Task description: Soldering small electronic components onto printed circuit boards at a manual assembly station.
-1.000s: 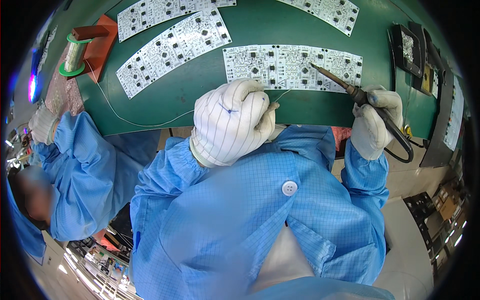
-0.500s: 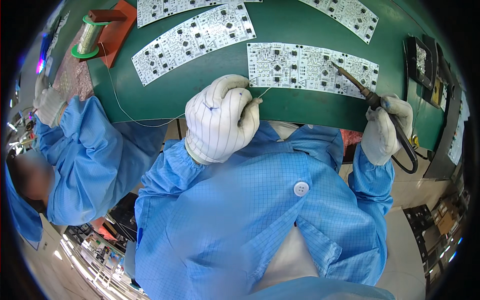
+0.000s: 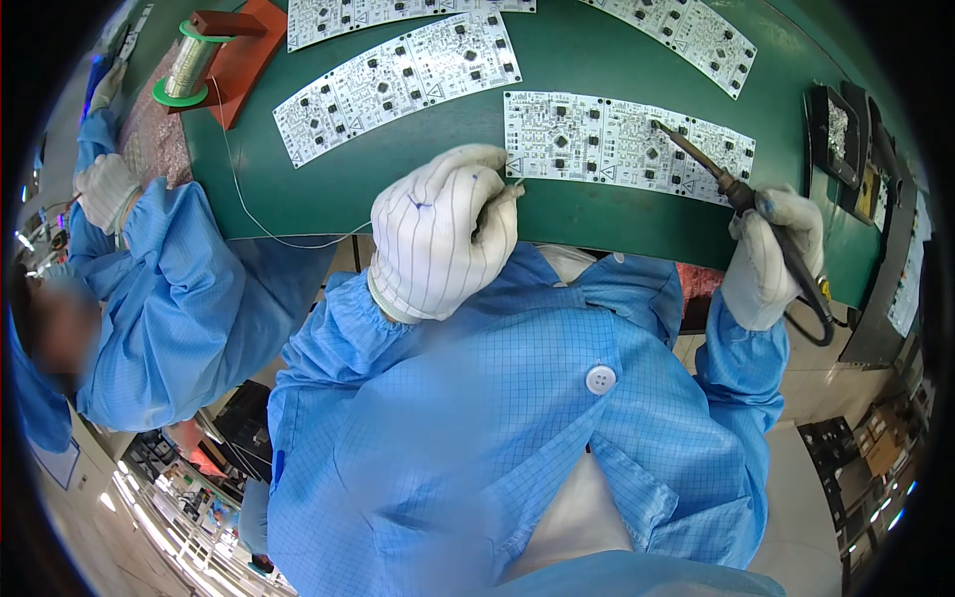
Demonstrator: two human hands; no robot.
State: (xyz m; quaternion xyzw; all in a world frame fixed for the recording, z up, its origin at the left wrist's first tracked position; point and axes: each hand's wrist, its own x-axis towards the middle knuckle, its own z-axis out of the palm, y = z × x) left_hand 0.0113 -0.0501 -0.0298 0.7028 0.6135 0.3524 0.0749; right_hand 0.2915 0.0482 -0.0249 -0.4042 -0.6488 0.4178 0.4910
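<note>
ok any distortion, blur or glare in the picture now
Head view: fisheye distortion curves the green tabletop; head view: a hazy smear blurs part of the blue checked jacket; head view: the nearest curved white circuit board looks fairly sharp; head view: bright spots glare at lower right.

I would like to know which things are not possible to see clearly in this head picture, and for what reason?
In the head view:
1) Solder wire: the stretch inside the left hand is hidden by that hand.
2) Soldering iron: tip too small to tell if it touches the nearest board.
3) Upper-left board and upper-right board: cut off by the top edge.
</note>
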